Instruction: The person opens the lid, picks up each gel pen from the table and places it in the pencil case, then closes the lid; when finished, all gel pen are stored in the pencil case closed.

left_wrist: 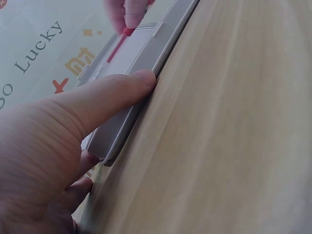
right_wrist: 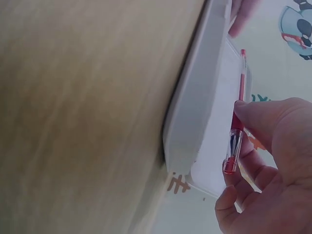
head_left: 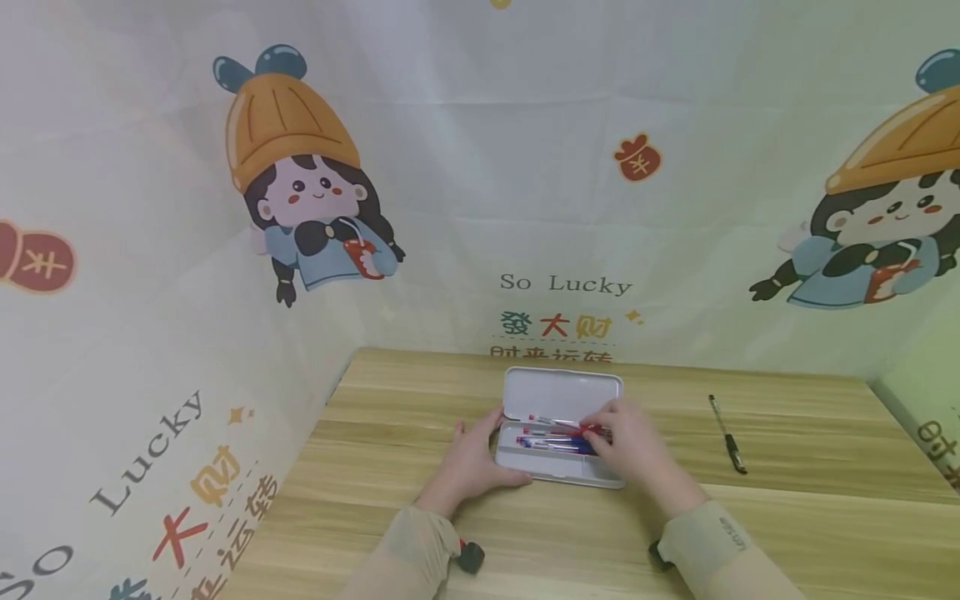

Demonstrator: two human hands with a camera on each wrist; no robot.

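A light grey pencil case [head_left: 517, 463] lies on the table with its lid [head_left: 562, 392] raised at the back. My left hand [head_left: 474, 460] holds its left end; in the left wrist view the thumb presses on the front rim and the other fingers are partly hidden behind the case. Over the right part of the case, my right hand [head_left: 633, 440] pinches a red gel pen [right_wrist: 237, 122] between thumb and fingers, its clear cap end towards the palm. Below that pen, blue pens [head_left: 551, 446] and another red-ended pen lie in the case, partly covered by the right hand.
A black pen [head_left: 727, 437] lies to the right of the case on the wooden table [head_left: 810, 467]. A printed cloth [head_left: 465, 167] hangs behind the table and at its sides. Dark wrist devices [head_left: 471, 557] sit at both sleeves.
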